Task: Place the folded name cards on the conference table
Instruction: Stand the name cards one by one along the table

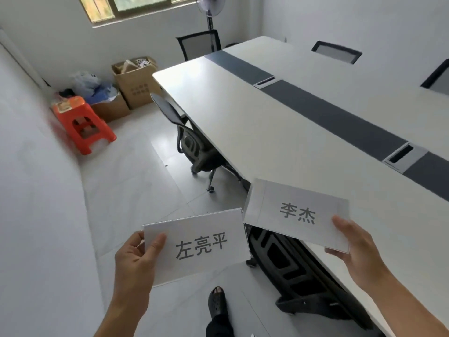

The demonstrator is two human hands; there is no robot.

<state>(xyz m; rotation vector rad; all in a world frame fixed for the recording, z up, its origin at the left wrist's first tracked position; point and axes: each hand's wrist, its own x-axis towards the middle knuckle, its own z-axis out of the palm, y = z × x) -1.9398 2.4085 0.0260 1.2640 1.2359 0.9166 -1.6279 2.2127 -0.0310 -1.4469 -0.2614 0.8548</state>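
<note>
My left hand (pixel 138 259) grips the left edge of a white folded name card (pixel 196 246) printed with three dark characters, held over the floor. My right hand (pixel 352 244) pinches the right edge of a second folded name card (pixel 296 215) with two characters, held over the near edge of the conference table (pixel 279 132). The long white table has a dark grey strip down its middle and runs from the right foreground to the back of the room. Both cards are in the air, side by side, apart from the tabletop.
Black office chairs (pixel 194 144) are tucked under the table's near side, another chair (pixel 286 266) right below the cards. More chairs stand at the far side. An orange stool (pixel 82 122) and cardboard boxes (pixel 136 81) sit by the left wall. A fan (pixel 211 8) stands at the back.
</note>
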